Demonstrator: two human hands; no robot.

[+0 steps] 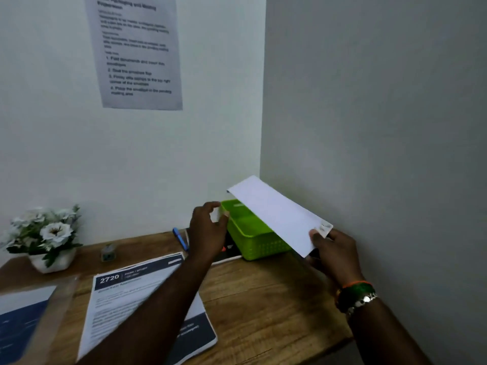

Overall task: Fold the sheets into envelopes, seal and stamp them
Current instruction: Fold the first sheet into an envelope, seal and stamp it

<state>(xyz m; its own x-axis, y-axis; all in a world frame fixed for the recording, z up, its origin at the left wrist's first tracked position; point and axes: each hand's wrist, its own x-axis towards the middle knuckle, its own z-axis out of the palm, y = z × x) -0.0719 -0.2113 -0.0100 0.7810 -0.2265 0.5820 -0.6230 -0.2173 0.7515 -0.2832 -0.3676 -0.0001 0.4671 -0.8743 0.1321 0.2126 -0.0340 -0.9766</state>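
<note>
Envelope (279, 217) is hanging tilted above the green basket (253, 241), the right hand (334, 252) pinching its stamped corner, seemingly to drop it in. Left hand (207, 233) is curling its fingers around something small and white, perhaps stamps. Printed sheets (137, 296) are waiting on the desk (263, 299); a blue pen (180, 238) is lying beside the basket.

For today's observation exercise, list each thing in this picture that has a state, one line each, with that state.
envelope: held up over the basket, stamp at its near corner
right hand: pinching the envelope's near end
left hand: holding a small white piece
green basket: open-topped, on the desk
printed sheets: lying flat, unfolded
blue pen: lying on the desk
</note>
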